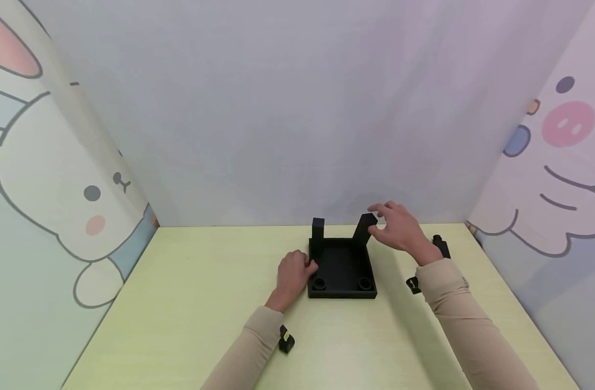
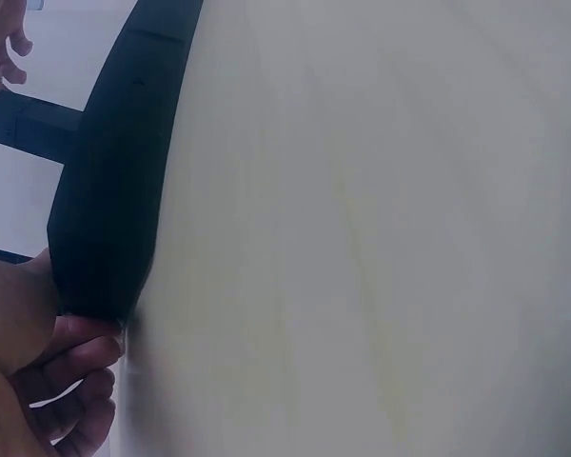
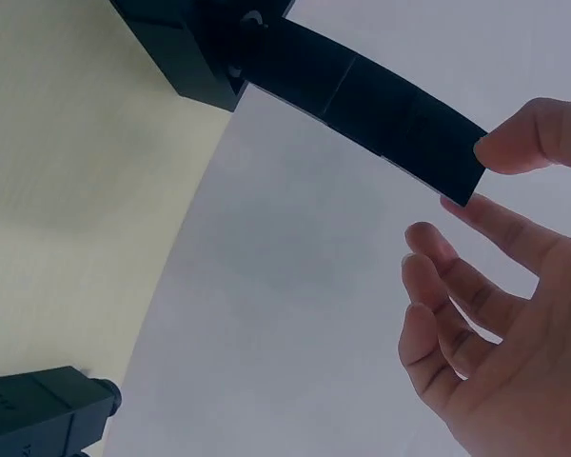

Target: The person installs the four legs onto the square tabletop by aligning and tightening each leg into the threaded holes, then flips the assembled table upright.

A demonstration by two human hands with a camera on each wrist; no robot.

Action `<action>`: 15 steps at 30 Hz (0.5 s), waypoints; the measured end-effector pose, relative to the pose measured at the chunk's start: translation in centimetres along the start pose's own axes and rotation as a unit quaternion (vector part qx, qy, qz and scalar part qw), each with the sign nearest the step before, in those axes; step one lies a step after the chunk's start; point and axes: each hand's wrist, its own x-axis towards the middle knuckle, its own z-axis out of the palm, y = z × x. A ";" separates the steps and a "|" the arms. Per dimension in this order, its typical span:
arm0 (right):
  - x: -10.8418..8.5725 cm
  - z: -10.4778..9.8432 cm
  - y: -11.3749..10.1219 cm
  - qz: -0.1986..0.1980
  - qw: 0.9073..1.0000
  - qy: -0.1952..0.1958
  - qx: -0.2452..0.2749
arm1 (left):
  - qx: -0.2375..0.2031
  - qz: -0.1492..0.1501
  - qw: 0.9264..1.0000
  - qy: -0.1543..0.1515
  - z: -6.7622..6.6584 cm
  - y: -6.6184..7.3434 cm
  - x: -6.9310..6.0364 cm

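Note:
A shallow black square tray-like piece [image 1: 342,271] lies on the table, with a round socket in each near corner. Two black posts stand up from its far corners, a left post [image 1: 318,230] and a right post [image 1: 363,230]. At the tray's left side my left hand [image 1: 293,273] grips the rim, thumb over the top and fingers curled outside. My right hand [image 1: 399,227] is at the top of the right post; in the right wrist view, thumb [image 3: 523,143] and index finger pinch the post's free end, while the other fingers bend loosely away from it.
To the right, partly behind the right wrist, lies a loose black post [image 1: 441,246] with a round knob on its end. A pale curtain [image 1: 297,135] hangs behind the table [image 1: 219,281], with cartoon-printed panels [image 1: 546,179] at both sides. Small black devices are at both wrists.

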 end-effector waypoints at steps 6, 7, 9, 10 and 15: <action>0.0 0.4 -0.2 -0.004 1.000 0.019 -0.001 | 0.003 0.000 1.000 -0.001 0.1 -0.1 -0.1; 0.0 0.5 -0.3 -0.006 1.000 0.025 -0.003 | 0.001 0.000 1.000 0.000 0.1 -0.1 -0.1; 0.1 0.6 -0.5 -0.010 0.999 0.039 -0.007 | -0.001 0.000 1.000 0.001 0.1 -0.1 -0.1; 0.1 0.7 -0.5 -0.012 0.999 0.045 -0.009 | -0.002 0.000 1.000 0.002 0.1 -0.1 -0.1; 0.1 1.0 -0.6 -0.016 0.997 0.068 -0.015 | 0.002 0.004 1.000 0.007 0.2 -0.1 0.0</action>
